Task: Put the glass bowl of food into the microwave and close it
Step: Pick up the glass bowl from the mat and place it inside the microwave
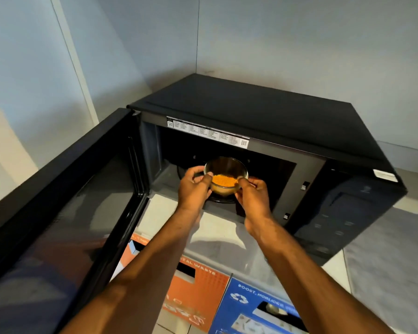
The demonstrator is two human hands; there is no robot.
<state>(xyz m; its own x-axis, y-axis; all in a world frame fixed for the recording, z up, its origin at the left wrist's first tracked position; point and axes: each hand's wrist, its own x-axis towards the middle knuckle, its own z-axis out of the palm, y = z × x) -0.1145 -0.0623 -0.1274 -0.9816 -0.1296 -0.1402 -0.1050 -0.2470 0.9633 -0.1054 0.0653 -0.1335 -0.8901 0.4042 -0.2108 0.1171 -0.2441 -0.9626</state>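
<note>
Glass bowl (226, 175) of orange-yellow food sits upright, rim up, at the mouth of the open microwave (263, 131), over the dark turntable; round, so no long axis to give. Nearest, below the microwave: an orange box (198, 292) and a blue box (258, 307), both cut off at the frame bottom, print mostly unreadable. Left hand (194, 186) grips the bowl's left rim and side, right hand (251, 191) grips its right side; both grasping it, fingers hiding the lower wall. Cannot tell whether the base touches the turntable. Microwave door (65, 218) swung fully open to the left, cropped by the frame edge. Control panel (343, 210) on the right is blurred. Cavity behind the bowl is dark.
</note>
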